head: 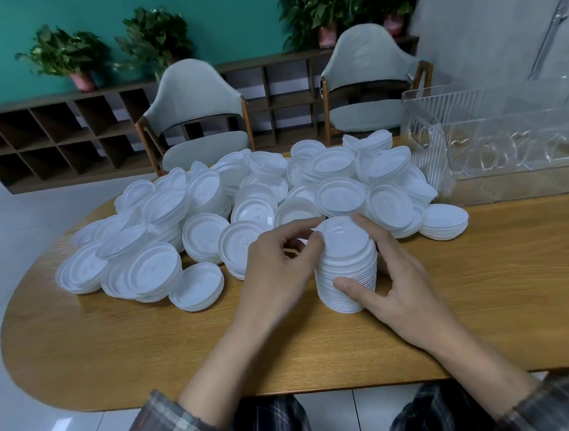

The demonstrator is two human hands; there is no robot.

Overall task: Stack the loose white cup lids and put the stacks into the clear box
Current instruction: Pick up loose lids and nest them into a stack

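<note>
A tall stack of white cup lids stands upright on the wooden table, near its middle. My right hand grips the stack from the right, thumb on its front and fingers curled round its far top edge. My left hand holds the stack's left top edge with curled fingertips. Behind the stack lies a wide heap of loose white lids, many in short nested piles. The clear ribbed box sits at the table's far right and looks to hold nothing.
Two grey chairs stand behind the table, with a dark cubby shelf and potted plants beyond. A single short pile of lids lies right of the heap. Bare wood shows along the table's near edge.
</note>
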